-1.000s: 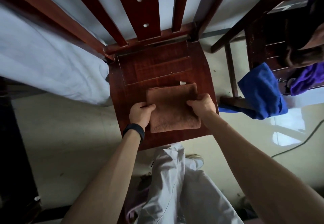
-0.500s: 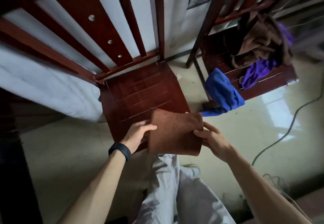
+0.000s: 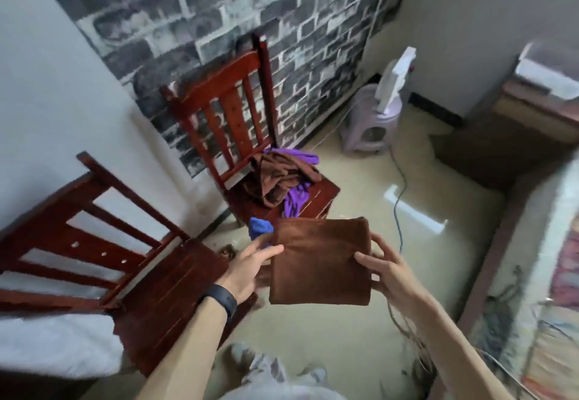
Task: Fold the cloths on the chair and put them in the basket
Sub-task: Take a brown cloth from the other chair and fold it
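I hold a folded brown cloth (image 3: 319,258) flat in the air above the floor, between two chairs. My left hand (image 3: 247,269) grips its left edge and my right hand (image 3: 387,269) grips its right edge. The near red wooden chair (image 3: 169,293) at lower left has a bare seat. On the far red chair (image 3: 326,192) lies a heap of a crumpled brown cloth (image 3: 275,177) and a purple cloth (image 3: 296,197). A blue cloth (image 3: 260,227) hangs at that chair's front, partly hidden by my fingers. No basket is in view.
A white fan (image 3: 393,83) stands on a lilac plastic stool (image 3: 368,130) by the brick-pattern wall. A cable (image 3: 399,199) runs across the glossy floor. White bedding (image 3: 53,346) lies at lower left, a patterned mattress edge (image 3: 545,290) at right.
The cloth has left the near chair's seat and moved right, held in both hands over the floor. My view has swung up and right, showing the far chair and the room.
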{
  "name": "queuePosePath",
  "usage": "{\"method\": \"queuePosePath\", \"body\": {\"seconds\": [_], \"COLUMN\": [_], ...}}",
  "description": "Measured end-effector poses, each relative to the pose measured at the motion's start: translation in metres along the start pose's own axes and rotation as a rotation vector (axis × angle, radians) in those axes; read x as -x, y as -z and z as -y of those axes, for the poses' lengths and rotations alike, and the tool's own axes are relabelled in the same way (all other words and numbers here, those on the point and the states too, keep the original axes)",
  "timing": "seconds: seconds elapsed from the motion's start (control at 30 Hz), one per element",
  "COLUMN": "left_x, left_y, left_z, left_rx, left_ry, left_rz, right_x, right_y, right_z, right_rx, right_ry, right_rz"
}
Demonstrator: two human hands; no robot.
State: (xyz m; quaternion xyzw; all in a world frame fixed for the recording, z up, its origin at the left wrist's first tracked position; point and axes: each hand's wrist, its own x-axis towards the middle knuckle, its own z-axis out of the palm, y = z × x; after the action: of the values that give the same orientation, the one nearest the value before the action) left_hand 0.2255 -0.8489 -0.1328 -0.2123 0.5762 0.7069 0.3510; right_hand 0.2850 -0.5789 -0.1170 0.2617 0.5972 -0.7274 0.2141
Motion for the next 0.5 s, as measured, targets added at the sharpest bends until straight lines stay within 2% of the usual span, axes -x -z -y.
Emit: {"method": "queuePosePath", "body": {"seconds": [0.13,0.3,0.5], "left_x": [-0.009,-0.033,-0.094], "left_y": [-0.081,-0.172,-0.28], "left_z": [-0.061,-0.118,-0.178], "left_rx": [-0.115,-0.226,-0.337], "left_ry": [-0.094,-0.101,-0.137], "left_rz": [0.13,0.319,0.417], "right_x": [0.031,0.047,0.028], "right_y": [0.057,0.128,0.212], "right_z": [0.042,0.089,0.152], "right_rx": [-0.11,-0.164,-0.202], "right_ry": [0.144,0.28,0.371], "right_rz": [-0.103,-0.221,-0.355]}}
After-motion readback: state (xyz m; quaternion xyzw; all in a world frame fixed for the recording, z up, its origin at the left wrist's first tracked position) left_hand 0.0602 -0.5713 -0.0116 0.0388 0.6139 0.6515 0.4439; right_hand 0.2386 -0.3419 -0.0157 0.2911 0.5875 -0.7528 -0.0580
